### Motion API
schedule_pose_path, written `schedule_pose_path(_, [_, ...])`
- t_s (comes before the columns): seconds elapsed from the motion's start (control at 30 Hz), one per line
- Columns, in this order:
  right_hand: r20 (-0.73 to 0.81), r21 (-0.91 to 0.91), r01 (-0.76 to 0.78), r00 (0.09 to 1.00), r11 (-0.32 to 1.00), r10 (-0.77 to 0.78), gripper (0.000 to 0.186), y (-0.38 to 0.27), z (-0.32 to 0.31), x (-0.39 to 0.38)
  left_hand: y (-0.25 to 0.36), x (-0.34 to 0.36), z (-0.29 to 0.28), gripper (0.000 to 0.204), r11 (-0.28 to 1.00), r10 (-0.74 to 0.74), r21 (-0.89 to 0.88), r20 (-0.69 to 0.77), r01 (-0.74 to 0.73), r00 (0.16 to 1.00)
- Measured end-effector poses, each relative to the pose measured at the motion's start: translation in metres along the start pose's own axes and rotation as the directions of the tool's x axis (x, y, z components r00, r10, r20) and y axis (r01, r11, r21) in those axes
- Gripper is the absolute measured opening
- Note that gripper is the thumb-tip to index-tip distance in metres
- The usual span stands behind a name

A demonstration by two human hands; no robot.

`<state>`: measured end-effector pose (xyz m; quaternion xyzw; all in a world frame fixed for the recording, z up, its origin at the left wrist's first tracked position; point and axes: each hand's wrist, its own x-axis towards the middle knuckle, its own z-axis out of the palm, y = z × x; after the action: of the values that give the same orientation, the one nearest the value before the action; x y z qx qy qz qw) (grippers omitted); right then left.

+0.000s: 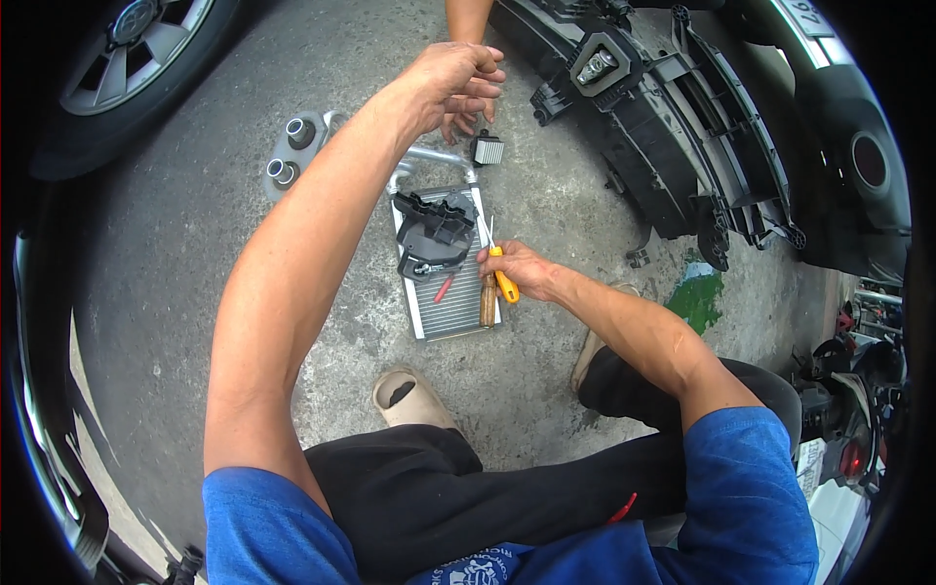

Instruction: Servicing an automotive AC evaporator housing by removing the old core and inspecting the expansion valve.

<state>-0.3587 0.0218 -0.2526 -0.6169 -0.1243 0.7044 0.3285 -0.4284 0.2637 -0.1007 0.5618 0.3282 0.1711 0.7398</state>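
Observation:
My left hand (456,83) reaches far out with its fingers apart and loosely bent; nothing shows in it. Just beyond and partly behind it is another person's hand (458,125), close to a small finned block (487,149) on the ground. In my right hand (525,270) is a screwdriver with a yellow handle (506,282), its shaft pointing away from me. An amber-handled screwdriver (487,304) lies against that hand; whether I grip it too I cannot tell. Under them is a finned heater core (458,317) with metal pipes, bearing a black plastic housing (434,242) and a short red stick (445,289).
A flange with two round pipe ends (283,174) lies left of my left forearm. Large black front-end car parts (663,136) rest at the right, beside a green patch (698,297). A car wheel (141,54) stands at the far left. My sandal (414,395) is near the heater core.

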Motion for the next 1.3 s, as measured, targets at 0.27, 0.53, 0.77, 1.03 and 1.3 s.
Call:
schedule_pose_path(0.27, [-0.379, -0.154, 0.070, 0.917, 0.986, -0.125, 0.020, -0.002, -0.060, 0.024, 0.018, -0.003, 0.006, 0.038, 0.997, -0.075, 0.027, 0.017, 0.075, 0.997])
schedule_pose_path(0.53, [-0.241, -0.904, -0.111, 0.930, 0.412, -0.276, 0.056, -0.091, -0.060, -0.013, 0.020, 0.007, 0.013, 0.037, 0.994, -0.100, 0.044, -0.022, 0.100, 0.995])
schedule_pose_path(0.77, [-0.246, -0.950, -0.115, 0.846, 0.289, -0.473, 0.059, -0.159, -0.096, 0.014, 0.018, 0.014, 0.023, 0.032, 0.993, -0.106, 0.057, -0.017, 0.107, 0.994])
schedule_pose_path(1.03, [0.002, -0.995, 0.071, 0.691, 0.065, -0.723, 0.079, -0.121, -0.089, 0.094, 0.041, -0.036, -0.021, 0.038, 0.974, -0.049, 0.205, -0.229, 0.097, 0.972])
schedule_pose_path(1.3, [0.011, -0.987, 0.109, 0.774, 0.115, -0.633, 0.070, -0.126, -0.085, 0.101, 0.028, -0.052, -0.042, 0.033, 0.970, -0.068, 0.202, -0.300, 0.133, 0.952])
